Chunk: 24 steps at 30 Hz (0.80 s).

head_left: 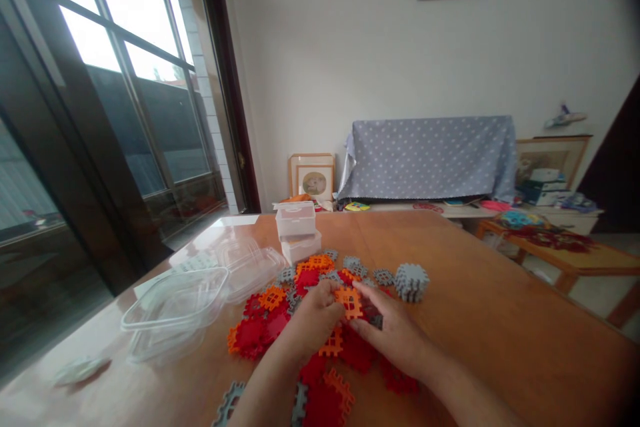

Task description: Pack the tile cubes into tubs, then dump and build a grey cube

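An orange interlocking plastic tile (349,303), square with notched edges and window-like holes, is held up between my two hands. My left hand (320,317) pinches its left side between thumb and fingers. At its right edge, my right hand (387,327) grips it with thumb below and index finger on top. Beneath and around both hands lies a loose pile of similar tiles: a red tile (320,403), an orange tile (273,297) and a grey tile (383,277) among them. A neat stack of grey tiles (412,281) stands right of my right hand.
Clear plastic tubs (175,300) and a transparent lid (253,270) rest on the left of the wooden table (480,340). Two white boxes (296,220) are stacked behind the pile. A small crumpled packet (80,370) lies near the left edge. A low bench (575,260) stands beyond the right.
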Each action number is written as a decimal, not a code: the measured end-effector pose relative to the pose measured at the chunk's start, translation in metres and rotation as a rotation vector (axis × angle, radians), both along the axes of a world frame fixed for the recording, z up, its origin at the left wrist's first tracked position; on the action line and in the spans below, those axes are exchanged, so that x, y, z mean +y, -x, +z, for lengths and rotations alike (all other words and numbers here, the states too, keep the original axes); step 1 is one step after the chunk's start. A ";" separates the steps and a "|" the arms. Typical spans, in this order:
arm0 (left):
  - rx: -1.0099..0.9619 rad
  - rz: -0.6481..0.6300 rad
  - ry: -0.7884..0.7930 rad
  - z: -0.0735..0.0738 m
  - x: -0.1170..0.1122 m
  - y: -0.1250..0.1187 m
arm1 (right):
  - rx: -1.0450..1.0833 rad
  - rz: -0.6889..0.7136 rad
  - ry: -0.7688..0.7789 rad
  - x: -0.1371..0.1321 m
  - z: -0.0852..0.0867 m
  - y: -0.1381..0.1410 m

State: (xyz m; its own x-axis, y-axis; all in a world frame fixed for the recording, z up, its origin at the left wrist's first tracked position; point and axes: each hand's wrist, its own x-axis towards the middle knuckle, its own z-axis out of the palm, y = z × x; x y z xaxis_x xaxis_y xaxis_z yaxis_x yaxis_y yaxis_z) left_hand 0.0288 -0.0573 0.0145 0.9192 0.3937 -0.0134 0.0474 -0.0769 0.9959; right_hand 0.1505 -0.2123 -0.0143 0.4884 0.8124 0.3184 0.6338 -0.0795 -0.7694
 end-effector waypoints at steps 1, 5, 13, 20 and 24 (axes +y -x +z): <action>0.012 0.016 -0.015 0.000 0.000 0.000 | 0.009 0.010 0.010 -0.001 0.001 -0.001; 0.030 0.082 -0.040 -0.005 0.000 -0.003 | 0.072 0.028 0.027 -0.004 0.004 -0.005; -0.007 0.024 0.055 -0.007 0.002 -0.003 | 0.071 -0.006 0.015 -0.004 0.003 -0.007; 0.028 -0.012 0.053 -0.007 -0.001 0.001 | -0.129 0.017 0.115 -0.002 0.003 -0.003; 0.003 0.057 0.017 -0.003 0.008 0.005 | -0.180 -0.022 0.194 -0.005 0.000 -0.009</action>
